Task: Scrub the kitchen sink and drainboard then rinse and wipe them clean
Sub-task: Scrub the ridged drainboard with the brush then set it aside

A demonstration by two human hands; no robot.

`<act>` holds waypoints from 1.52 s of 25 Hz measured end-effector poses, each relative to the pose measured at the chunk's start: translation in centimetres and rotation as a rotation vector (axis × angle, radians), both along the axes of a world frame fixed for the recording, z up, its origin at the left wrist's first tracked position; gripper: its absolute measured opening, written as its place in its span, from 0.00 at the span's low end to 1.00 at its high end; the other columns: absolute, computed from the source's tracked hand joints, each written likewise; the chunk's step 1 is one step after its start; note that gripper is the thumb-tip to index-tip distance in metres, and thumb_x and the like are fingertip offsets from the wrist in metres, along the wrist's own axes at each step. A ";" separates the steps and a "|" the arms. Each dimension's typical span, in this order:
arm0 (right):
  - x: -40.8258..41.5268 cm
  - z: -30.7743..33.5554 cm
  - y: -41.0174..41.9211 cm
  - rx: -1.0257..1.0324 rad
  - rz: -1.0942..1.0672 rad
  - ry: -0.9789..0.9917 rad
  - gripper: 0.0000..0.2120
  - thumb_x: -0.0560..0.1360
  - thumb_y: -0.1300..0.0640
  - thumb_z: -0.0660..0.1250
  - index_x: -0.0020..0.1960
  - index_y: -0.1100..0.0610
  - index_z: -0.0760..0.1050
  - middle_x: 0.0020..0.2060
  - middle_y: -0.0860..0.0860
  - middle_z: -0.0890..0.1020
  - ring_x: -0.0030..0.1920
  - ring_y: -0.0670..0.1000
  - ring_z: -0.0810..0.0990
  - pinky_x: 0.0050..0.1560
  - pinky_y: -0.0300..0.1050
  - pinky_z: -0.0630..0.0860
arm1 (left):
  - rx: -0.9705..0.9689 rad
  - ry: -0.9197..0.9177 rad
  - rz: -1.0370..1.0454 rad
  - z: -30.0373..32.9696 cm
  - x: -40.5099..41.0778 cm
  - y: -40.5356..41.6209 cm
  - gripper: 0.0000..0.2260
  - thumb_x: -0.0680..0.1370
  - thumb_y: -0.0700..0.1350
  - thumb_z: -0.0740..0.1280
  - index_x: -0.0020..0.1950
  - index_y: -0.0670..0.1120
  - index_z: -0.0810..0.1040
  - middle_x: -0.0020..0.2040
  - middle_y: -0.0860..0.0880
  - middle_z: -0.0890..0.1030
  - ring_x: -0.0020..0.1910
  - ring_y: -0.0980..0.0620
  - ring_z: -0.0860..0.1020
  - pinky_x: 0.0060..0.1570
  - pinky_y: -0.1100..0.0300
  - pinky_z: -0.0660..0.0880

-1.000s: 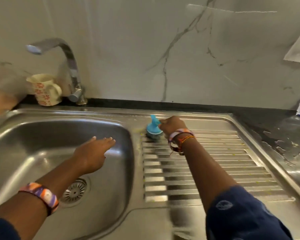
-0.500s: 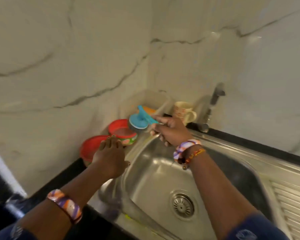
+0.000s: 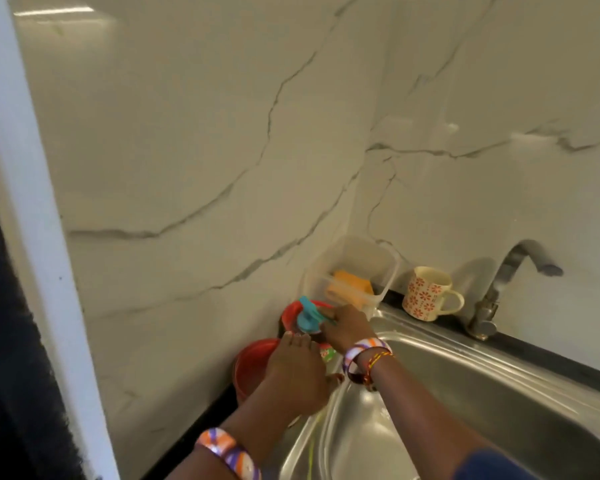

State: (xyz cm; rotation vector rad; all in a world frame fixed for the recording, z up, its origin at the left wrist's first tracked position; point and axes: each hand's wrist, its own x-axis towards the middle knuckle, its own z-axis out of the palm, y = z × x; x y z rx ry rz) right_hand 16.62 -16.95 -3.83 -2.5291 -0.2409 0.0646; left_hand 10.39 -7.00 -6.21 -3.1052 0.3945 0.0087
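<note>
My right hand (image 3: 345, 329) grips a blue-handled scrubber (image 3: 308, 318) and holds it down in a red tub (image 3: 291, 313) at the left end of the counter, beside the steel sink (image 3: 465, 403). My left hand (image 3: 295, 370) lies flat on the sink's left rim, fingers together and reaching to the tub's near edge, over a red lid (image 3: 252, 367). It holds nothing that I can see. The drainboard is out of view.
A clear plastic box (image 3: 354, 271) with a yellow sponge (image 3: 349, 287) stands in the corner. A flowered mug (image 3: 428, 292) and the tap (image 3: 506, 282) stand behind the sink. Marble walls close in at left and back. A white frame (image 3: 32, 237) runs down the left.
My view swung left from the drainboard to the sink's left corner. My right hand carried the scrubber from the drainboard across the basin into the red tub. My left hand moved to the left rim.
</note>
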 end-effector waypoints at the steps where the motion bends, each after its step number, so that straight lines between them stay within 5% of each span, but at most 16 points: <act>1: -0.4 -0.1 0.0 0.002 0.040 0.020 0.19 0.75 0.61 0.62 0.65 0.54 0.75 0.63 0.54 0.78 0.64 0.52 0.75 0.61 0.37 0.68 | -0.026 0.008 -0.013 0.2 0.0 0.2 0.28 0.81 0.57 0.50 0.75 0.39 0.59 0.73 0.40 0.63 0.72 0.43 0.60 0.72 0.52 0.50; 6: 0.1 0.3 -1.9 -0.048 0.002 -0.011 0.18 0.75 0.60 0.63 0.64 0.55 0.76 0.60 0.54 0.79 0.58 0.50 0.78 0.52 0.35 0.70 | -0.095 0.091 -0.048 0.8 0.3 1.2 0.25 0.81 0.55 0.52 0.70 0.39 0.67 0.70 0.39 0.69 0.70 0.43 0.65 0.71 0.50 0.54; 9: -0.3 -0.5 0.5 0.045 0.068 0.001 0.18 0.74 0.61 0.63 0.64 0.58 0.76 0.60 0.57 0.79 0.62 0.54 0.76 0.61 0.40 0.70 | -0.153 0.060 -0.057 0.3 0.6 1.6 0.27 0.78 0.59 0.51 0.68 0.44 0.70 0.66 0.44 0.73 0.65 0.45 0.71 0.66 0.53 0.63; 11: -1.4 -0.6 0.2 0.201 0.068 -0.029 0.18 0.74 0.60 0.62 0.63 0.56 0.77 0.52 0.53 0.83 0.54 0.51 0.80 0.52 0.37 0.73 | -0.209 0.018 -0.067 -0.3 0.3 2.2 0.33 0.71 0.61 0.44 0.64 0.46 0.73 0.63 0.45 0.76 0.63 0.45 0.74 0.63 0.56 0.68; 14: -4.7 0.9 -6.1 0.535 -0.013 -0.063 0.18 0.76 0.59 0.62 0.65 0.50 0.74 0.25 0.41 0.75 0.24 0.38 0.71 0.28 0.29 0.65 | -0.244 -0.048 -0.016 -0.6 -0.8 1.8 0.36 0.68 0.61 0.40 0.64 0.45 0.73 0.63 0.45 0.76 0.63 0.46 0.73 0.62 0.57 0.69; 19: -13.2 1.9 -22.9 0.687 -0.221 -0.043 0.17 0.79 0.60 0.61 0.67 0.51 0.70 0.25 0.49 0.71 0.19 0.39 0.63 0.19 0.29 0.60 | -0.318 -0.067 -0.158 2.3 -2.6 -9.9 0.24 0.77 0.54 0.58 0.71 0.44 0.68 0.71 0.47 0.69 0.70 0.48 0.67 0.68 0.58 0.63; 22: -16.1 1.1 -32.7 0.563 -0.476 -0.116 0.15 0.78 0.64 0.61 0.62 0.56 0.76 0.26 0.51 0.76 0.18 0.41 0.66 0.18 0.33 0.64 | -0.211 0.173 -0.341 1.7 -3.5 -20.5 0.28 0.78 0.58 0.60 0.76 0.51 0.60 0.76 0.53 0.60 0.75 0.50 0.58 0.72 0.58 0.57; 25: -16.7 -1.4 -39.4 0.424 -0.650 -0.135 0.15 0.75 0.66 0.61 0.61 0.60 0.77 0.36 0.58 0.81 0.23 0.48 0.75 0.21 0.36 0.70 | -0.084 0.385 -0.468 0.0 -4.4 -29.5 0.30 0.78 0.59 0.59 0.76 0.49 0.57 0.76 0.52 0.59 0.75 0.52 0.58 0.71 0.60 0.56; 29: -19.2 -3.4 -47.7 0.200 -0.681 -0.121 0.17 0.75 0.64 0.63 0.63 0.58 0.76 0.50 0.61 0.83 0.43 0.56 0.83 0.47 0.44 0.77 | 0.172 0.490 -0.456 -0.7 -5.2 -37.3 0.25 0.80 0.58 0.57 0.68 0.42 0.70 0.69 0.44 0.71 0.67 0.48 0.70 0.60 0.60 0.67; 31: -22.4 -3.2 -53.8 0.111 -0.736 -0.078 0.17 0.75 0.65 0.64 0.63 0.59 0.76 0.46 0.57 0.82 0.30 0.40 0.79 0.38 0.34 0.74 | 0.232 0.548 -0.462 -0.9 -5.3 -39.0 0.20 0.80 0.54 0.58 0.58 0.39 0.78 0.59 0.43 0.79 0.55 0.48 0.77 0.46 0.62 0.68; 34: -27.5 -2.4 -63.0 0.063 -0.985 -0.026 0.17 0.74 0.66 0.65 0.63 0.62 0.75 0.45 0.57 0.80 0.24 0.38 0.74 0.28 0.28 0.68 | 0.138 0.632 -0.436 -1.8 -5.0 -40.0 0.13 0.80 0.45 0.60 0.45 0.42 0.81 0.51 0.43 0.83 0.31 0.58 0.77 0.34 0.66 0.69; 38: -29.4 -2.0 -67.2 0.032 -1.272 -0.007 0.17 0.78 0.63 0.61 0.66 0.61 0.72 0.57 0.63 0.78 0.48 0.58 0.76 0.56 0.51 0.73 | -0.015 0.654 -0.393 -2.5 -5.3 -40.9 0.12 0.78 0.40 0.63 0.35 0.47 0.77 0.41 0.47 0.84 0.22 0.64 0.74 0.27 0.71 0.69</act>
